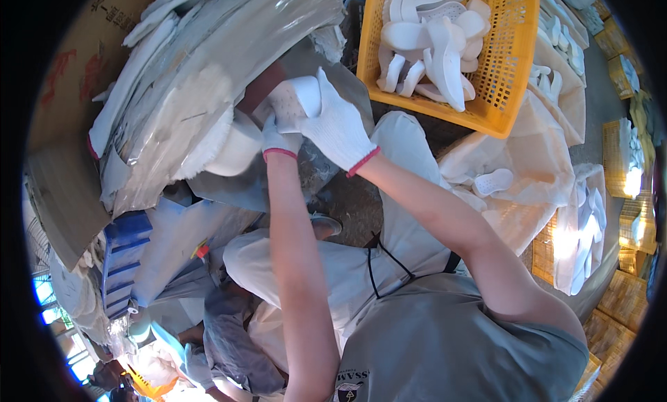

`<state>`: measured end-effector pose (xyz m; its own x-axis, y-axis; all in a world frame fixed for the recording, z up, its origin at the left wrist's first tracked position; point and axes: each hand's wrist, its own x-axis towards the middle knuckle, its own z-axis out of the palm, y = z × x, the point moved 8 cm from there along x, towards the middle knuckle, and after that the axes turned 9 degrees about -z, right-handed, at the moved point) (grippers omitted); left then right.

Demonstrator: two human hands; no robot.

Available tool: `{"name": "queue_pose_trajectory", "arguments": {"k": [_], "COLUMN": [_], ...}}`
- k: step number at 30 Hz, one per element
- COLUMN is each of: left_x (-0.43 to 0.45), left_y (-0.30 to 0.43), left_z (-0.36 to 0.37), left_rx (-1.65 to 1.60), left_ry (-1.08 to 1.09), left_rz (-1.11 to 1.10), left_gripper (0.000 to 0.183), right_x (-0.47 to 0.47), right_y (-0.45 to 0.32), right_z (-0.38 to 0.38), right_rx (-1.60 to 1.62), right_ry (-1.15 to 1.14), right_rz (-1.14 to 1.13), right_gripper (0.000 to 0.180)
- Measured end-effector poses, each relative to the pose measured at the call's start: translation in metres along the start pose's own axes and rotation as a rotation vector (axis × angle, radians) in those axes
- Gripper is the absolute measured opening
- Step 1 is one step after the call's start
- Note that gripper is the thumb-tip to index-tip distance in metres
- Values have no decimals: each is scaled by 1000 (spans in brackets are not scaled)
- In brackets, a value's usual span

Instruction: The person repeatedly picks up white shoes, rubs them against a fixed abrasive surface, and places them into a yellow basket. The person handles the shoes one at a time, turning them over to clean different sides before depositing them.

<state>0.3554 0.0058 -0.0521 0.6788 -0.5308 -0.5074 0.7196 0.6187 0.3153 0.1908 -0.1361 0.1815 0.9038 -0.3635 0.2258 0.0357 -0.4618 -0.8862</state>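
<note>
My right hand (336,123), in a white knit glove with a red cuff, grips a white foam shoe sole (289,104) dotted with small holes. From below, my left hand (280,137), gloved alike, holds the same piece; most of its fingers are hidden behind the sole. Just beyond the sole shows a dark reddish-brown surface (266,84), perhaps an abrasive belt or wheel. A machine cover wrapped in clear plastic and fuzzy padding (208,89) rises at the left of my hands. Grey sheet metal (333,71) surrounds the work spot.
A yellow plastic basket (508,107) of white soles stands ahead on the right. Cloth sacks (516,136) with more soles lie beside my leg. A blue finned motor (125,261) and a red knob (202,251) are at left. Another person's gloved hand (198,368) shows lower left.
</note>
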Motion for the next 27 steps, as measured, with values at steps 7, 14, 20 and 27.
{"name": "queue_pose_trajectory", "arguments": {"k": [7, 14, 20, 27], "left_x": [-69, -106, -103, -87], "left_y": [62, 17, -36, -65], "left_z": [-22, 44, 47, 102], "left_rx": [1628, 1942, 734, 195], "left_ry": [680, 557, 200, 55], "left_rz": [679, 619, 150, 238], "left_gripper": [46, 40, 41, 52], "right_x": [39, 64, 63, -23], "right_y": [29, 43, 55, 5], "right_z": [8, 13, 21, -56], "right_rx": [-145, -202, -142, -160], "right_ry": [-81, -202, -118, -148], "right_rz": [-42, 16, 44, -44], "right_gripper": [63, 56, 90, 101]}}
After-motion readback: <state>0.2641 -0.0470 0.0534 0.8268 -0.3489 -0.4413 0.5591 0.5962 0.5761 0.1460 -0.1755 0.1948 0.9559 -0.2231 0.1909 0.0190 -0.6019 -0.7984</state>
